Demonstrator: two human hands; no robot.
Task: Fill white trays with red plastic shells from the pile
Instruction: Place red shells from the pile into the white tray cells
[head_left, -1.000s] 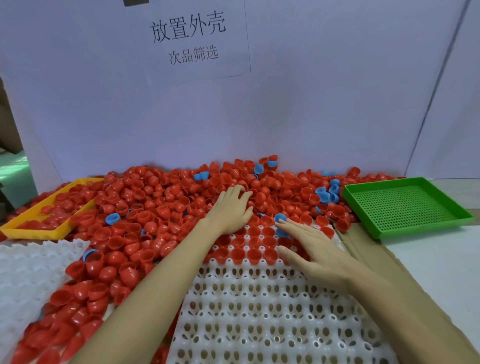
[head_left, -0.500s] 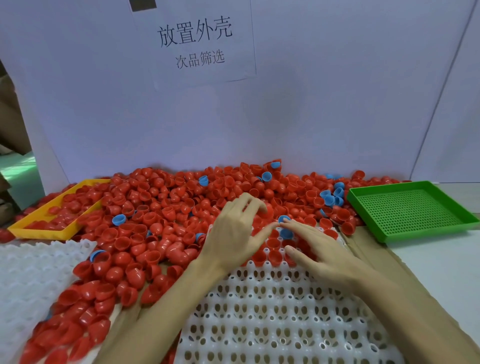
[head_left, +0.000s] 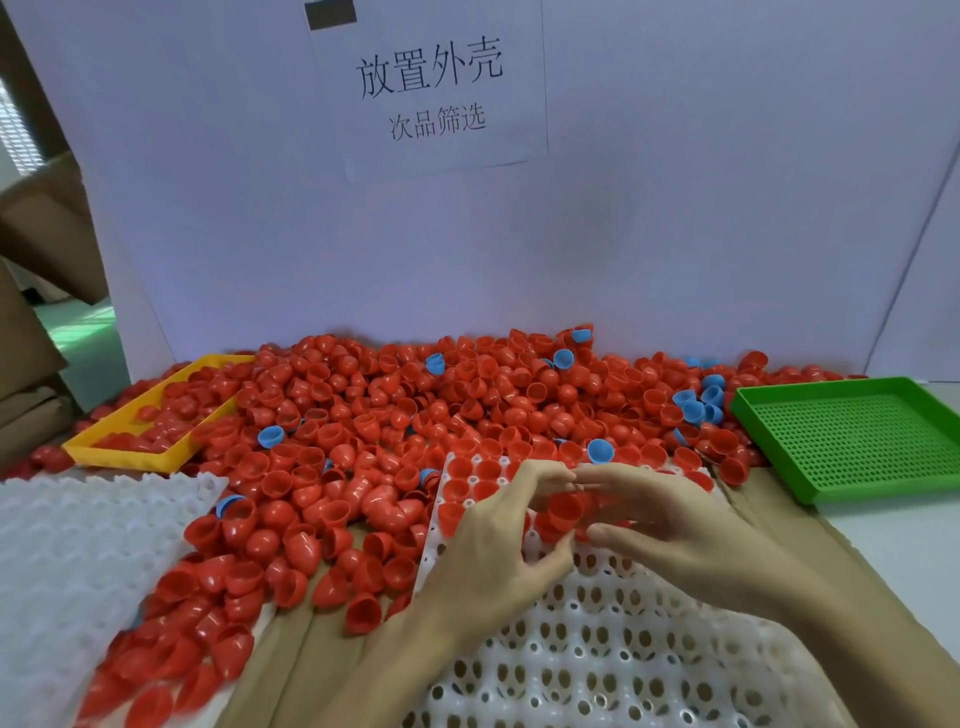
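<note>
Cupping one red shell (head_left: 563, 508) between two curled hands, left (head_left: 493, 551) and right (head_left: 675, 525), over white tray (head_left: 597, 660) at lower centre; second white tray (head_left: 67, 545) lower left; pile (head_left: 415, 415) mid-frame

Tray cells (head_left: 561, 525) behind blurred hands (head_left: 597, 519) hidden.

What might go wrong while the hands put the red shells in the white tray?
1. Blue shells lie mixed into the red pile right by the tray's far edge, so one might get swept into the white tray by mistake.
2. Both hands, left and right, crowd over the same few red shells, so they may knock seated shells loose.
</note>
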